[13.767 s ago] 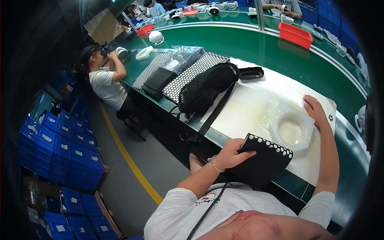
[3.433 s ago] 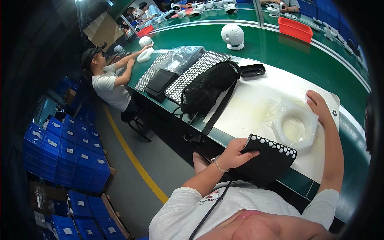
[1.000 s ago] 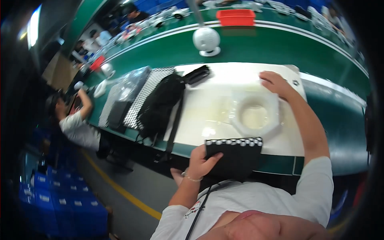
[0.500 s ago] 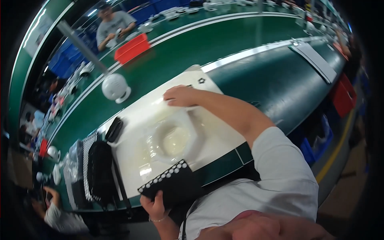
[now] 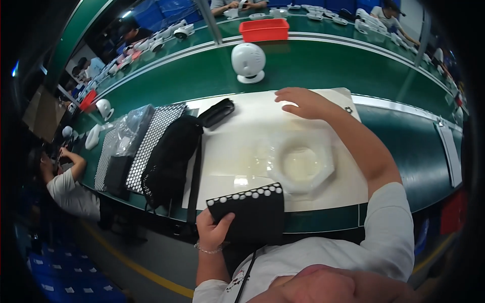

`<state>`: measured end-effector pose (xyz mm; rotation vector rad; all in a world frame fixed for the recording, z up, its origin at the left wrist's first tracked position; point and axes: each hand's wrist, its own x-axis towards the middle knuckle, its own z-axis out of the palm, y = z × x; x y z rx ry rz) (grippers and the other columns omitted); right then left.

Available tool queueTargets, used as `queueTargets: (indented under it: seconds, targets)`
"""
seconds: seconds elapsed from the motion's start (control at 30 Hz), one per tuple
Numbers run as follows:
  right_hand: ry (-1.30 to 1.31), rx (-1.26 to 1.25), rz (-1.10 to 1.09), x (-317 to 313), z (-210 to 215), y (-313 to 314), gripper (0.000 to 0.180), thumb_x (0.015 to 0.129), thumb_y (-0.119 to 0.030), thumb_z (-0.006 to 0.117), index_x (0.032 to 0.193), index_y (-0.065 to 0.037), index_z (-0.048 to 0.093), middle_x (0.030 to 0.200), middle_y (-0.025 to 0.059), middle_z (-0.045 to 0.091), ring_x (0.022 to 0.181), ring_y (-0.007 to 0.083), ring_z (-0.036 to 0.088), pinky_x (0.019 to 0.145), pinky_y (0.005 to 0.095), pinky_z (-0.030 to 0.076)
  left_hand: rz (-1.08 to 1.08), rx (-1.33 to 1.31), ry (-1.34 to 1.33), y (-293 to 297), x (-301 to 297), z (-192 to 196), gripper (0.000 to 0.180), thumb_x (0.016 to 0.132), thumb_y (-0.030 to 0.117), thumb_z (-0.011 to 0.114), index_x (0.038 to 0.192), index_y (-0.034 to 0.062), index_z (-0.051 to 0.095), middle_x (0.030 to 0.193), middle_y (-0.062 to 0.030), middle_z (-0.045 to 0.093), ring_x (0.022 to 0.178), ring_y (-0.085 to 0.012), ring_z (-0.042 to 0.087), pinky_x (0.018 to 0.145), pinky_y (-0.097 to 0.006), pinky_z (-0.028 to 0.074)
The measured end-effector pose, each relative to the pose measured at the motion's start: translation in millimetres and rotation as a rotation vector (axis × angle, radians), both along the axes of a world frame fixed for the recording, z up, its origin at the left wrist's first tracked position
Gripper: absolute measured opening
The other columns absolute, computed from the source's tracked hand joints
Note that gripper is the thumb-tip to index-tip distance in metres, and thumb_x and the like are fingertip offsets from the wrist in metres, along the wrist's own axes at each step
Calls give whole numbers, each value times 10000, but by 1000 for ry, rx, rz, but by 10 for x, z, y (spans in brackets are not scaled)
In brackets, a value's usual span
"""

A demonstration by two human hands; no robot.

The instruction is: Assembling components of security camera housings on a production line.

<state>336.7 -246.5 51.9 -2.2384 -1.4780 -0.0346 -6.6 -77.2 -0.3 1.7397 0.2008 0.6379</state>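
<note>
My left hand (image 5: 214,231) grips a black foam tray (image 5: 252,212) that has a row of small white round parts along its top edge, held at the near edge of the white work mat (image 5: 237,151). My right hand (image 5: 302,102) lies flat, fingers spread, on the far side of the mat, holding nothing. Between the two hands sits a clear octagonal plastic dish (image 5: 301,164). A white round device (image 5: 248,62) stands on the green belt just beyond my right hand.
A black mesh bag (image 5: 169,159) and a black case (image 5: 216,112) lie on the mat's left. Further left are a perforated tray (image 5: 146,146) and a plastic bag (image 5: 130,129). A red bin (image 5: 263,29) sits beyond the belt. A seated person (image 5: 68,179) works at left.
The view has swung back to level and leftward over the bench. My right hand stays on the mat's far side and my left keeps hold of the black tray.
</note>
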Motion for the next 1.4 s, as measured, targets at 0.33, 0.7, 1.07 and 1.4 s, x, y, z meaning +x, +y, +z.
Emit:
queueTargets:
  seconds: [0.33, 0.7, 1.07, 1.4]
  targets:
    - [5, -340, -477, 526, -301, 1449, 653, 853, -514, 354, 1348, -105, 234, 1418, 130, 184, 1314, 263, 155, 1031, 414, 150, -25, 139, 29, 20, 59, 71, 141, 713, 48, 646, 839, -8, 614, 725, -109, 604, 632, -203, 583, 590, -267, 443]
    - [-235, 402, -360, 460, 294, 672, 329, 705, -351, 657, 839, -55, 598, 801, 117, 606, 748, 265, 586, 653, 345, 452, 16, 111, -8, -1, 74, 30, 139, 738, 92, 651, 813, -17, 608, 699, -97, 602, 609, -166, 563, 564, -249, 432]
    - [775, 529, -217, -1088, 463, -558, 233, 847, -207, 555, 1018, -54, 517, 724, -15, 529, 611, 36, 442, 560, 172, 354, 80, -110, -228, -200, -58, -65, 137, 725, -5, 631, 859, -24, 611, 769, -45, 620, 675, -104, 554, 616, -221, 428]
    - [-127, 436, 308, -1810, 651, -603, 410, 694, -221, 676, 1048, -76, 527, 1013, 96, 554, 935, 280, 515, 834, 365, 384, 31, -85, -272, -433, -42, 31, 155, 751, 41, 650, 886, -20, 603, 746, 1, 588, 641, -61, 483, 576, -197, 381]
